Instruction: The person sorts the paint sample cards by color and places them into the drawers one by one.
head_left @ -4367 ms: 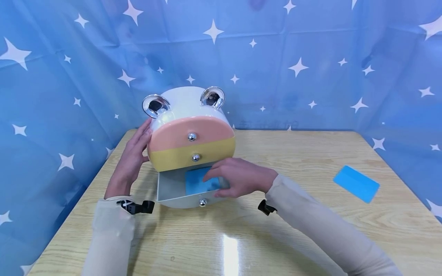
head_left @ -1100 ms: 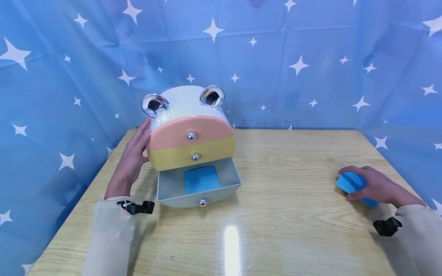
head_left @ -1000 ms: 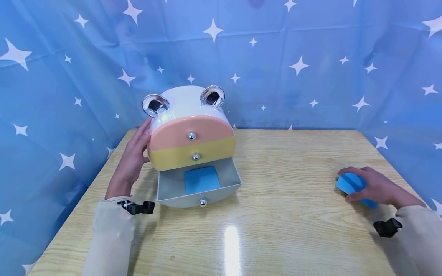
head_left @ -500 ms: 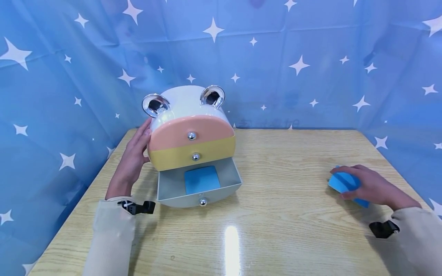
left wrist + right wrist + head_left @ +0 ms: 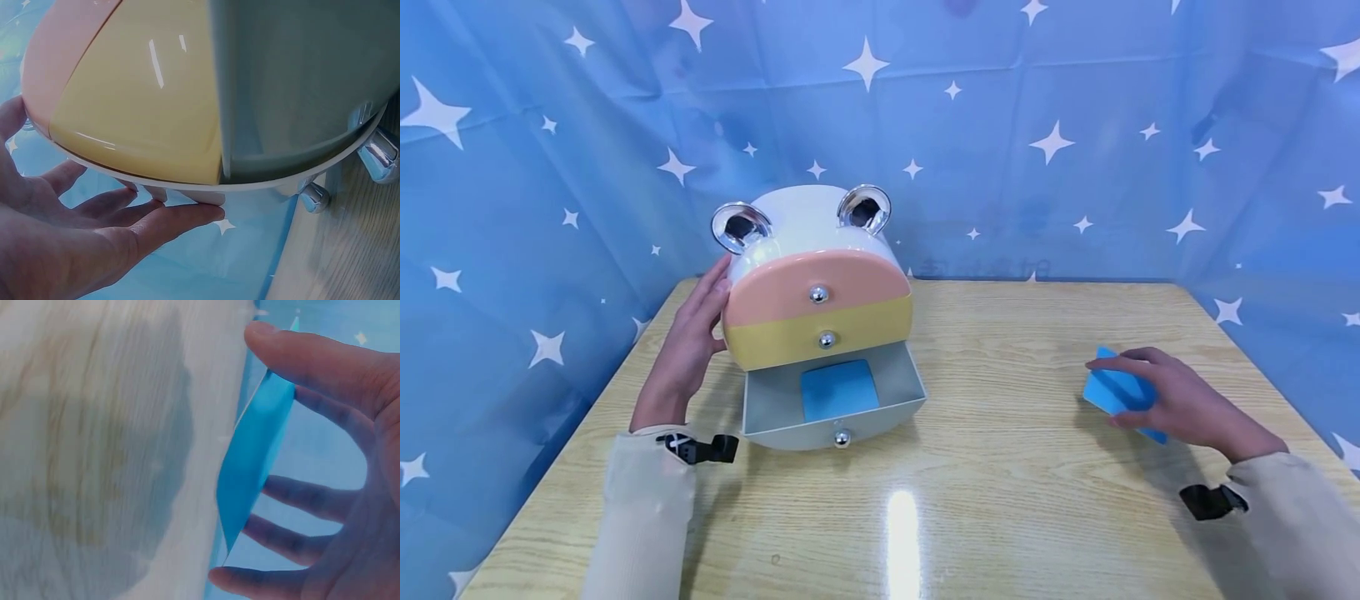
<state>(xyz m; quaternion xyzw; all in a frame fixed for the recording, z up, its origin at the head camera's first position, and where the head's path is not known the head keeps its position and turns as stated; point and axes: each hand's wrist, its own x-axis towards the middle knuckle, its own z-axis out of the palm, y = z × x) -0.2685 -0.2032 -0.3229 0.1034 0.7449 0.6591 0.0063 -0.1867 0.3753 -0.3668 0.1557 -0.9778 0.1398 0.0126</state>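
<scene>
In the head view a frog-shaped storage box (image 5: 805,217) stands left of centre, with a pink drawer (image 5: 775,293) and a yellow drawer (image 5: 775,339) pushed in. Its bottom grey drawer (image 5: 898,379) is pulled out, and a blue card (image 5: 838,390) lies inside. My left hand (image 5: 681,354) rests against the box's left side, fingers spread along the shell in the left wrist view. On the right, my right hand (image 5: 1183,408) holds another blue card (image 5: 256,447) above the table. Thumb and fingertips grip that card by its edges, and it bows slightly.
The wooden table (image 5: 1000,467) runs out to a blue curtain (image 5: 985,125) with white stars behind it and at both sides. Silver knobs (image 5: 842,437) stick out from the drawer fronts. Each wrist wears a black camera strap (image 5: 1213,502).
The right hand let go inside the drawer, went to the card on the right of the table and took hold of it. Now it has lifted that card and moved left. The left hand stays put.
</scene>
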